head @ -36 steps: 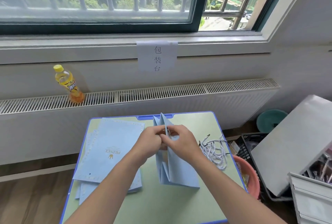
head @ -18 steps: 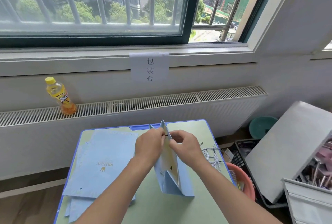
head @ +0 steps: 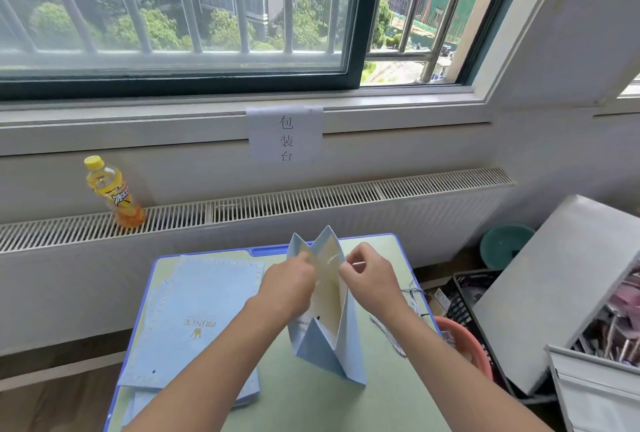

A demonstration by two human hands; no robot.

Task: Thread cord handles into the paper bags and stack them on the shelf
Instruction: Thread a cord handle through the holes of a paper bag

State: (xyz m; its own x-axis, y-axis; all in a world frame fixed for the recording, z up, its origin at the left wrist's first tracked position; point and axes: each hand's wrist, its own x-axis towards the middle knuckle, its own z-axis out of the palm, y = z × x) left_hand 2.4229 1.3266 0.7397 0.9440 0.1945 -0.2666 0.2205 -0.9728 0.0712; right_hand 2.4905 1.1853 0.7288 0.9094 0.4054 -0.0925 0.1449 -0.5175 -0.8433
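Both forearms are extended toward twelve o'clock, converging at mid-frame. The left hand (head: 289,284) is held knuckles-up with fingers curled in a pinch. The right hand (head: 369,277), at its three o'clock, is likewise curled, thumb and fingertips pressed together.

"包装台" on paper sign (head: 284,135); "PRINCE" on flat bag (head: 199,322)

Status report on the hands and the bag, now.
Left hand and right hand pinching the upright pale blue paper bag at its rim. White cord showing inside. Nothing obstructing.
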